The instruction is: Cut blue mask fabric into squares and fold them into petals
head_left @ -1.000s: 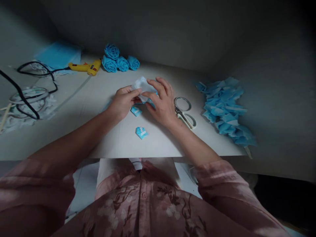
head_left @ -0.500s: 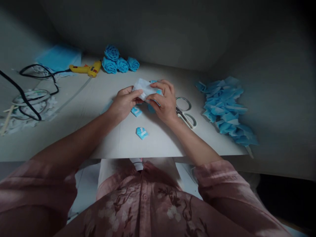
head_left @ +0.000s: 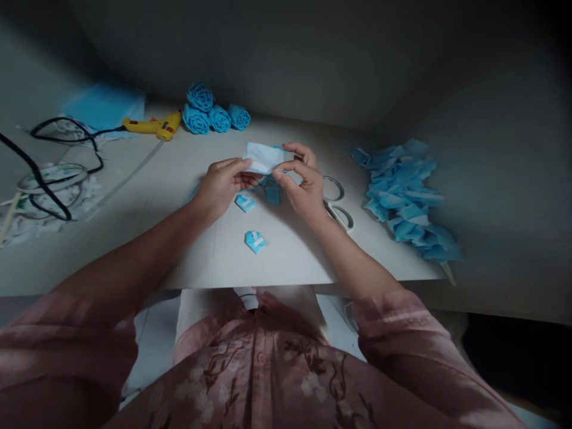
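Note:
Between my two hands a small piece of thin fabric (head_left: 264, 158) is stretched, its white face towards me and a blue edge showing at the top. My left hand (head_left: 223, 183) pinches its left end between thumb and fingers. At the other end, my right hand (head_left: 301, 179) grips the lower right corner with thumb and forefinger, the other fingers curled above. Beneath the hands lie several blue pieces, partly hidden. Closer to me rest a folded blue piece (head_left: 245, 202) and another folded blue piece (head_left: 255, 241) with white strips.
White-handled scissors (head_left: 343, 217) lie beside my right wrist, blades hidden. A heap of blue fabric pieces (head_left: 404, 196) is on the right. Blue fabric roses (head_left: 199, 97), a yellow glue gun (head_left: 167, 126) and blue sheets (head_left: 105, 104) stand behind. A tape roll (head_left: 53, 177) sits left among scraps.
The fabric piece has been opened out flatter between my hands. My right hand has shifted its fingers to the lower right corner.

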